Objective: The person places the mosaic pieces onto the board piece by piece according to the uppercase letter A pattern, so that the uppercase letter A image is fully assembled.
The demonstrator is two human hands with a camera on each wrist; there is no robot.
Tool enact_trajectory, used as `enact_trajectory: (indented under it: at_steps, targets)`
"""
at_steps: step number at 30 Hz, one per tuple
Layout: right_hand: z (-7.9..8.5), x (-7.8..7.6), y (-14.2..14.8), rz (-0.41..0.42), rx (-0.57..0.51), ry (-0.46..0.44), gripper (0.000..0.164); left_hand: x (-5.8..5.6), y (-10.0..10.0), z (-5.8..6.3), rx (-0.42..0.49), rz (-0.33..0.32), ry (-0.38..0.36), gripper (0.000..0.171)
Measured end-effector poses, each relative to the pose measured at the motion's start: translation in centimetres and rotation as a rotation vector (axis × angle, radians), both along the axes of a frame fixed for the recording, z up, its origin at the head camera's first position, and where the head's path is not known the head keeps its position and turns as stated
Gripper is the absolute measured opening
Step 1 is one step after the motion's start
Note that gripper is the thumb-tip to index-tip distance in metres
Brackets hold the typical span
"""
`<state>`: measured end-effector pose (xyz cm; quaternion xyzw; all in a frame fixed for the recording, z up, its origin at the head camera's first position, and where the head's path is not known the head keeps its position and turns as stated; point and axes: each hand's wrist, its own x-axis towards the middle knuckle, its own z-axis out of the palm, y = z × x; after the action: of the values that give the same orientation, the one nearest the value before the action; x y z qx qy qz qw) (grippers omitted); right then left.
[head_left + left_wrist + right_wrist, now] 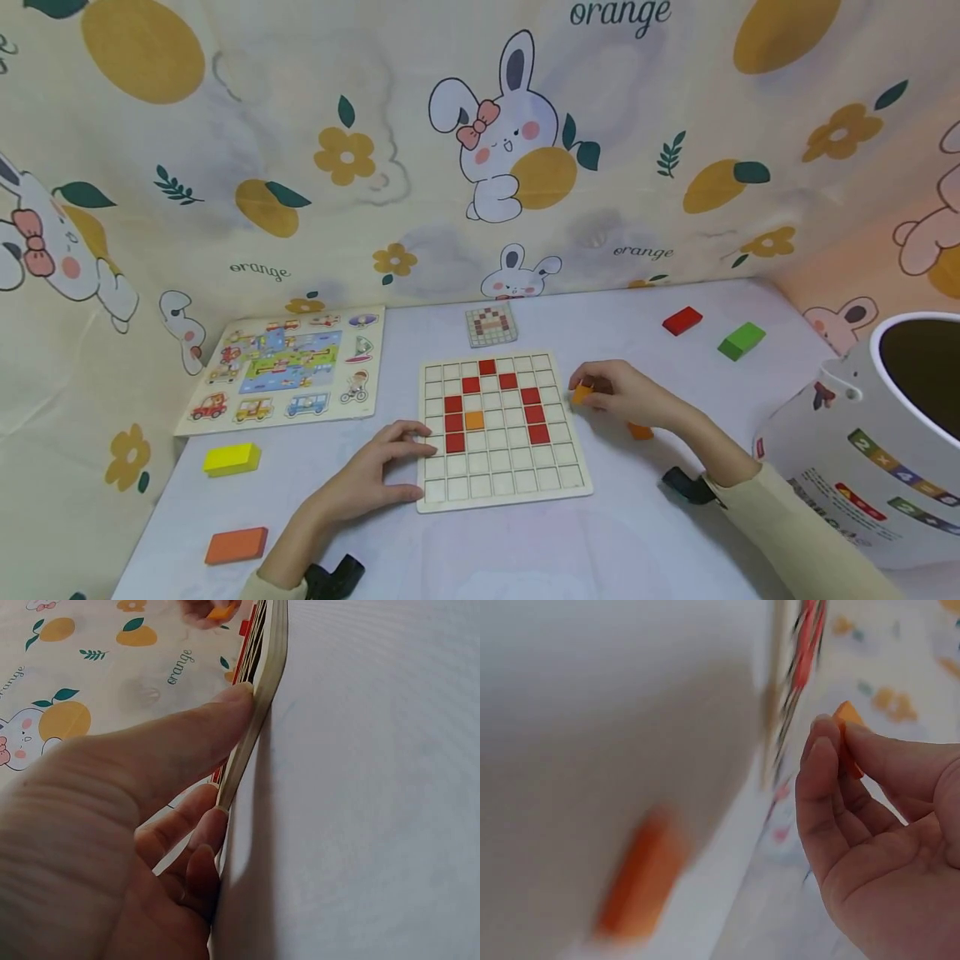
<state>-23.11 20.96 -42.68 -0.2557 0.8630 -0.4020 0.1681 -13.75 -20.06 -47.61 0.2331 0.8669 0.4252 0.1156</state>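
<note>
A wooden grid board (480, 486) lies flat, with several red square tiles in an arch-like pattern and one orange tile (474, 420) in its cells. My left hand (360, 477) rests along the board's left edge, its thumb near the lower corner and its fingers higher up; the left wrist view shows the thumb (202, 731) against the rim. Just right of the board, above the table, my right hand (630, 395) pinches an orange tile (849, 714) between thumb and fingers. Another orange piece (641, 432) lies beneath that forearm.
A small pattern card (492, 325) lies behind the board. At the left are a picture puzzle (367, 407), a yellow block (232, 459) and an orange block (236, 546). Red (682, 321) and green (742, 341) blocks lie back right, near a large white bucket (817, 450).
</note>
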Motion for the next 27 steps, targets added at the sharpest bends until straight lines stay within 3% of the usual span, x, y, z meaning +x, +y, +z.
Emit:
enact_trajectory:
  at_steps: [5,14,20,27]
  targets:
    - [0.5,-0.3,-4.3,0.137,-0.028,-0.009,0.016,0.0,0.0,0.0,-0.005,0.002,0.008,0.047]
    - [0.6,-0.7,-10.1,0.255,0.029,0.056,0.015,0.1,-0.1,0.2,-0.006,0.0,0.022,0.046]
    - [0.2,-0.8,-11.7,0.292,0.055,0.051,0.016,0.1,-0.1,0.1,-0.015,0.006,0.013,0.046]
    - [0.0,-0.5,-12.2,0.241,0.137,0.092,0.015,0.0,0.1,0.3,-0.009,0.009,0.003,0.047]
